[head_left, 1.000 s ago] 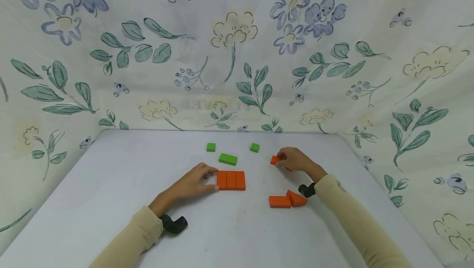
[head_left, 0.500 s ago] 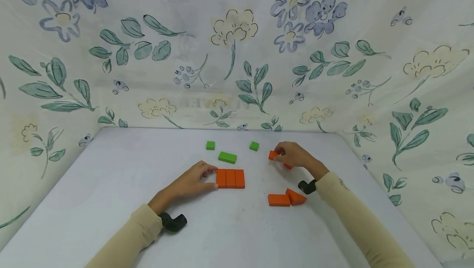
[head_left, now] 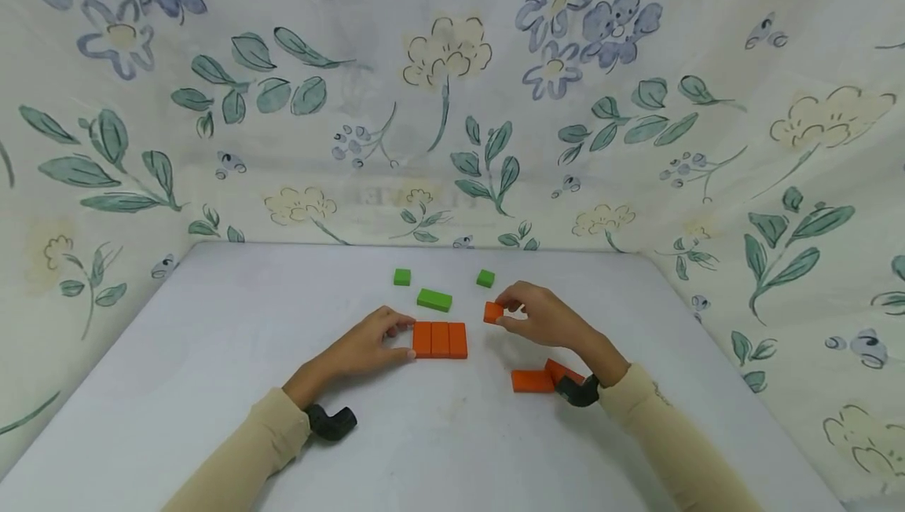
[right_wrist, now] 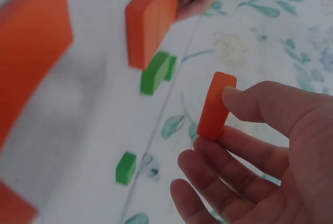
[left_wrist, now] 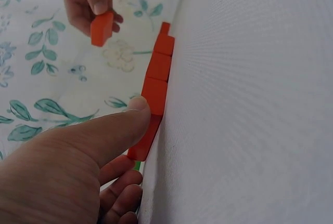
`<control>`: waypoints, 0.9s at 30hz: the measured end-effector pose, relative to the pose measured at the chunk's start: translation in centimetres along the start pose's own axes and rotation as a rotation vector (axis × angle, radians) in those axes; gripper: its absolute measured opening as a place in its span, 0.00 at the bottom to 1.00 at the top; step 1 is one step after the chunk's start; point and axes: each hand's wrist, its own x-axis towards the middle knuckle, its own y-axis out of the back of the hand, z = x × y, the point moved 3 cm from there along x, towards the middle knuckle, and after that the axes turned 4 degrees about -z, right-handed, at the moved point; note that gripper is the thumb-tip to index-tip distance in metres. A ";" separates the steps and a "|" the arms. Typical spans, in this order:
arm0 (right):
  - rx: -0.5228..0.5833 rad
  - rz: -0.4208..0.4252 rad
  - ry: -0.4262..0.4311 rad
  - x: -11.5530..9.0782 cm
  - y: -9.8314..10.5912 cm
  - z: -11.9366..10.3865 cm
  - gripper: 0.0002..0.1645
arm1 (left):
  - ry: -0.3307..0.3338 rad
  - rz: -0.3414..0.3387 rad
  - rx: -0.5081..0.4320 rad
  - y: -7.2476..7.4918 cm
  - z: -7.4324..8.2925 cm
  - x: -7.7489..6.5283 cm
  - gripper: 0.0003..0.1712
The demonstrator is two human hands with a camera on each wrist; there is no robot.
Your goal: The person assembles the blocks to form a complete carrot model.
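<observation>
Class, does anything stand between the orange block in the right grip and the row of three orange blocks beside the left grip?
Nothing visible does: only white tabletop shows between the orange block in the right grip and the row of three orange blocks. The long green block lies beyond the row, off that path.

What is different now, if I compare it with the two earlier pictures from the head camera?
The right hand has moved left, carrying a pinched orange block toward the row of three orange blocks. The black device on its wrist now hides more of the triangular block. The left hand still holds the row's left end; the three green blocks and rectangular orange block lie where they were.
</observation>
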 end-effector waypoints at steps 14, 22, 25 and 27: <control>0.092 -0.005 0.086 -0.5 -3.8 -3.8 0.17 | 0.006 -0.003 0.021 0.3 -0.2 0.1 0.32; 0.095 -0.036 0.112 0.4 -5.6 -4.4 0.15 | 0.011 -0.022 0.010 0.5 -0.2 0.2 0.34; 0.093 -0.062 0.112 0.8 -6.3 -4.7 0.16 | -0.003 -0.017 0.005 0.3 -0.4 0.3 0.34; 0.086 -0.073 0.106 1.0 -6.7 -4.8 0.16 | -0.008 -0.016 0.000 0.1 -0.5 0.3 0.34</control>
